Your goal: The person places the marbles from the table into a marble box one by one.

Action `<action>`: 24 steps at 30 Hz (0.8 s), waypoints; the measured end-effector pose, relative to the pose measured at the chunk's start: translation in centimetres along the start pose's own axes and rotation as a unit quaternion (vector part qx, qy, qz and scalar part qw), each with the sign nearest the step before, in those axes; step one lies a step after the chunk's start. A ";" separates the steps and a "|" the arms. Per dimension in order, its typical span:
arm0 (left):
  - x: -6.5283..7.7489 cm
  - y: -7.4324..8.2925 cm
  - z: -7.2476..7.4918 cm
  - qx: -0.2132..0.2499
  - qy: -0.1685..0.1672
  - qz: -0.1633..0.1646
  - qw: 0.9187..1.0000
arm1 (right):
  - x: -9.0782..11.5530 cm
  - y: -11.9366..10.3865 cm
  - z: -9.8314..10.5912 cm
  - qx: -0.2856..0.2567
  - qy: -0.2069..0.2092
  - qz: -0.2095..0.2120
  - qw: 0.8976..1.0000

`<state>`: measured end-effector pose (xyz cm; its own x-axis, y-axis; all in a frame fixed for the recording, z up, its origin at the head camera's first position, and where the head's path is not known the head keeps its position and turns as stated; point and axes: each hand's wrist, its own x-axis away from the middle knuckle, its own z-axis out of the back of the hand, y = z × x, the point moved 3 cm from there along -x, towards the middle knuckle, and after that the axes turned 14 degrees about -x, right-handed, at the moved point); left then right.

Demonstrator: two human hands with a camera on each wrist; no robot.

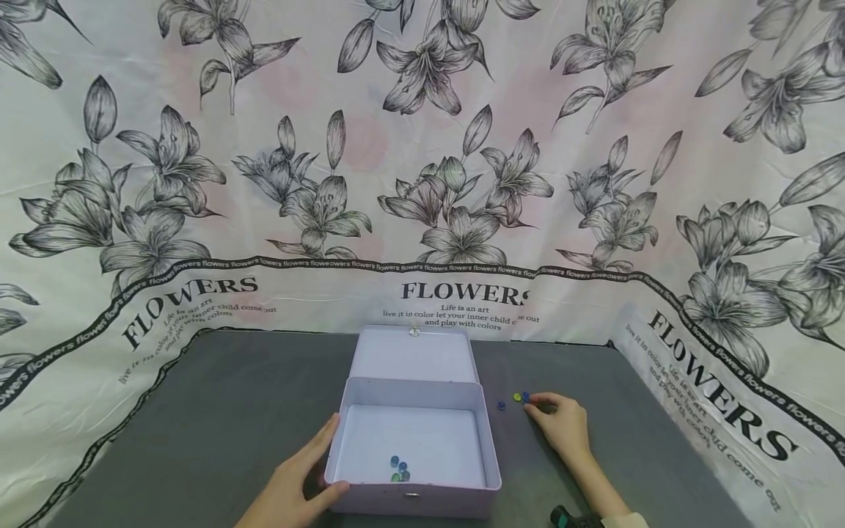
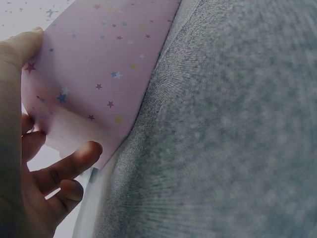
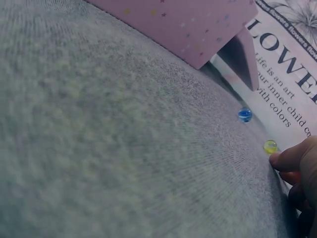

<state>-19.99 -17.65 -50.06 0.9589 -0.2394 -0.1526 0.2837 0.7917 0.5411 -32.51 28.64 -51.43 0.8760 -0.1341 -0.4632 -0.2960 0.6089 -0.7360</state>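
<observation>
An open metal box (image 1: 412, 499), pink with small stars outside and pale inside, stands on the grey cloth with its lid (image 1: 416, 356) tipped back. My left hand (image 1: 293, 473) grips the box's near left corner, thumb at the front and fingers along the side. Inside, several marbles, blue ones (image 1: 394, 461) and a green one (image 1: 396, 477), lie near the front wall. To the right of the box, my right hand (image 1: 561, 425) pinches a blue marble (image 1: 526, 397) between thumb and fingertips. Beside it lie a yellow-green marble (image 1: 517, 397) and another blue marble (image 3: 245, 115).
Grey cloth (image 1: 231, 425) covers the table. Behind and at both sides hangs a white curtain (image 1: 317, 293) with printed flowers and lettering. A dark object (image 1: 573, 518) sits by my right wrist at the bottom edge of the head view.
</observation>
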 end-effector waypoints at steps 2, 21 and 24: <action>0.0 -0.1 -0.1 0.002 -0.001 0.000 1.000 | -0.1 0.1 0.0 0.001 0.004 0.002 1.000; 0.0 0.1 0.1 0.006 -0.010 0.011 1.000 | 0.0 -0.2 0.1 -0.021 0.030 -0.028 0.999; 0.1 0.1 0.0 0.006 -0.006 0.007 1.000 | 0.0 -0.4 0.2 -0.043 0.032 -0.048 0.997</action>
<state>-19.90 -17.56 -49.98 0.9626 -0.2348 -0.1348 0.2697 0.7882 0.5531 -32.35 28.57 -51.06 0.8768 -0.2389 -0.4173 -0.2463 0.5220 -0.8166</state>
